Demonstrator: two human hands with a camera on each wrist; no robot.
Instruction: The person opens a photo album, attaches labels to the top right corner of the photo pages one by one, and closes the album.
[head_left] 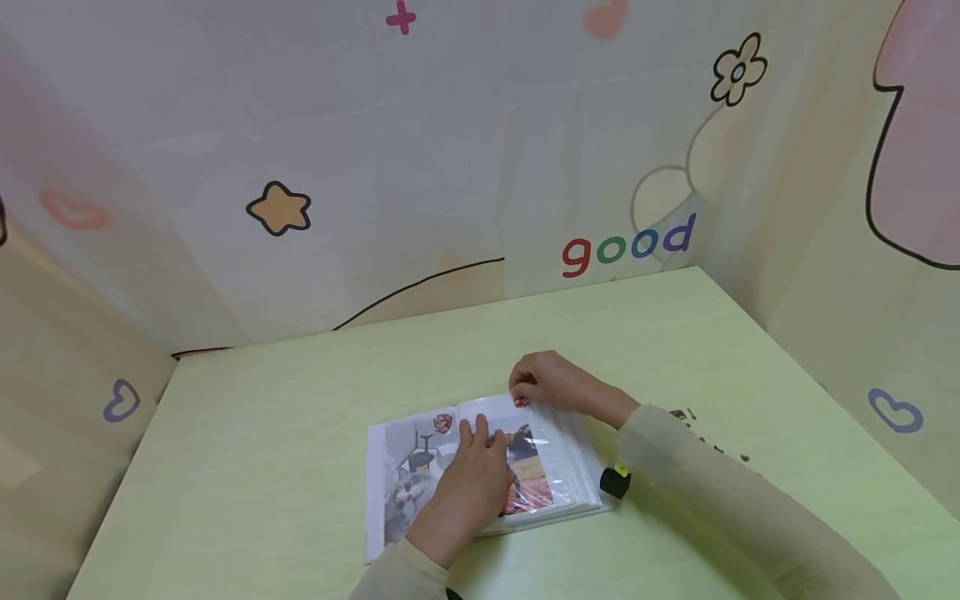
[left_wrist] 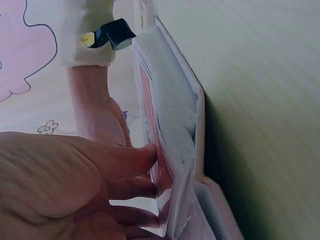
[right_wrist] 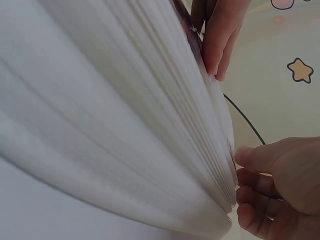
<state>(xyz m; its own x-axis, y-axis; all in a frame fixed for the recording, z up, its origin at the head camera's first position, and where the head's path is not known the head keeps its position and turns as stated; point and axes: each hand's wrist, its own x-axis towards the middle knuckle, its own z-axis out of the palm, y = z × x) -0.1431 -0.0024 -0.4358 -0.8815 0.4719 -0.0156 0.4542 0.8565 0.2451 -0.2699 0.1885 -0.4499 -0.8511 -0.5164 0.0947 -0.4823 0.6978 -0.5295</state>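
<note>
One photo album (head_left: 480, 467) lies open on the green table (head_left: 262, 433); the left hand (head_left: 472, 487) presses flat on its page, fingers straight, while the right hand (head_left: 551, 383) pinches the far page corner; the hands are near, not touching; the photos are partly covered; two hands, one album.

The left hand (head_left: 472, 483) hides part of the album's (head_left: 397, 467) photos.

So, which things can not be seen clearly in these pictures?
- Photo under the left hand: head view, hand covers its middle.
- Album pages: right wrist view, blurred white sheets fill the frame.
- Small dark bits on the table: head view, too small.
</note>
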